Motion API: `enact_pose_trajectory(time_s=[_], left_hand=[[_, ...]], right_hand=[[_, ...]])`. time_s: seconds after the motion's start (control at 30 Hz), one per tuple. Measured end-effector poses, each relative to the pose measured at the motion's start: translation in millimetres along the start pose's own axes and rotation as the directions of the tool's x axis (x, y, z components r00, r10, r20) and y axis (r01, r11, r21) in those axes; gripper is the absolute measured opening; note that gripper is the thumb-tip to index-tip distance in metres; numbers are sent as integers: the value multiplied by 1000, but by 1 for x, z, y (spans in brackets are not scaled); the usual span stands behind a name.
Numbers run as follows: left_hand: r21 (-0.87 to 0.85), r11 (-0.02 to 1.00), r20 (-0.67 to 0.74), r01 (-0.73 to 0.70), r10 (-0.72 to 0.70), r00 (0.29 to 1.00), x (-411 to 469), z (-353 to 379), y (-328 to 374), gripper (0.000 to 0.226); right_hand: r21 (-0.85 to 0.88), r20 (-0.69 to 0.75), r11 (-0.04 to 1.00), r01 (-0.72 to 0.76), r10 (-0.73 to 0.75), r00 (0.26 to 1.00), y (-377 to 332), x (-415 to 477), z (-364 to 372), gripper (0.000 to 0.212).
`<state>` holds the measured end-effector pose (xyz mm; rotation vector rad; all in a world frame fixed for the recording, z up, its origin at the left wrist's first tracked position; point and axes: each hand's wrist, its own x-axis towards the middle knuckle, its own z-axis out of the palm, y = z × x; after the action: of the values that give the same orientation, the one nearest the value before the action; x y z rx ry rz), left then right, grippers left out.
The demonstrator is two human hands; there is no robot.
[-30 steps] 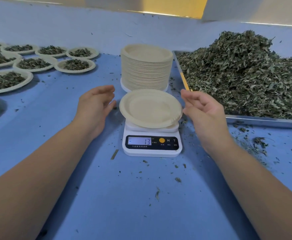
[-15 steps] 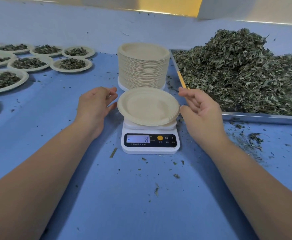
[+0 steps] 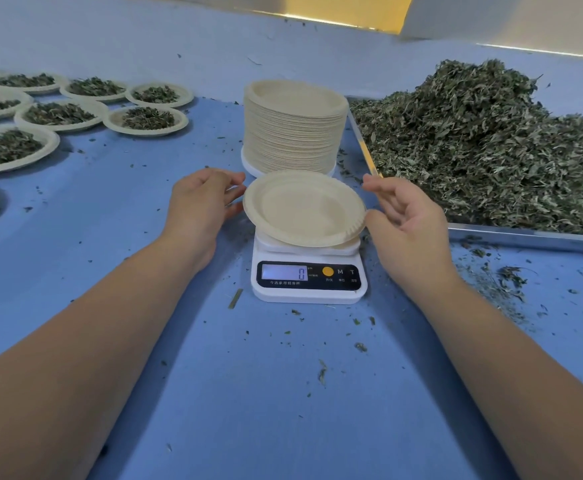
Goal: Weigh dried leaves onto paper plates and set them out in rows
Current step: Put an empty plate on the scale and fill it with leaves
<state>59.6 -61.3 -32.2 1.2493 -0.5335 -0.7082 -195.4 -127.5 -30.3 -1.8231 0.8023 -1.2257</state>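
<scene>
An empty paper plate (image 3: 302, 207) lies on a small white kitchen scale (image 3: 309, 275) whose display reads 0. My left hand (image 3: 202, 204) is at the plate's left rim, fingers loosely bent, fingertips at the edge. My right hand (image 3: 406, 220) is at the right rim, thumb close to the edge, fingers relaxed and spread. Neither hand grips the plate. Behind the scale stands a tall stack of paper plates (image 3: 295, 128). A big heap of dried leaves (image 3: 484, 147) fills a metal tray (image 3: 529, 235) on the right.
Several filled plates (image 3: 146, 119) lie in rows at the far left on the blue table cover (image 3: 266, 393). Loose leaf crumbs (image 3: 504, 282) are scattered in front of the tray and around the scale.
Both hands have drawn in closer to the plate's rim. The scale reading has dropped from 13 through 8 to 0.
</scene>
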Motion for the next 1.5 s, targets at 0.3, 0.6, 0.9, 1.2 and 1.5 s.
enact_pose_trajectory(time_s=[0.3,0.6,0.9,1.2,1.5], left_hand=[[85,994,-228,75,-54,972,52,22,11,25],[139,985,-218,-101,130,967,72,19,-8,23],[211,971,-160,-112,147,976,76,22,-15,25],[236,965,-131,-114,148,980,75,22,-16,23],[266,961,-123,-82,118,985,70,23,-7,23]], right_hand=[[-381,-123,918,-109,66,990,-5,92,-6,37],[-595,-112,718,-361,371,922,68,214,-11,43],[-820,-27,552,-152,228,973,103,261,-11,47],[-983,180,133,127,540,822,88,253,-9,30],[-947,289,273,169,494,820,44,192,-39,19]])
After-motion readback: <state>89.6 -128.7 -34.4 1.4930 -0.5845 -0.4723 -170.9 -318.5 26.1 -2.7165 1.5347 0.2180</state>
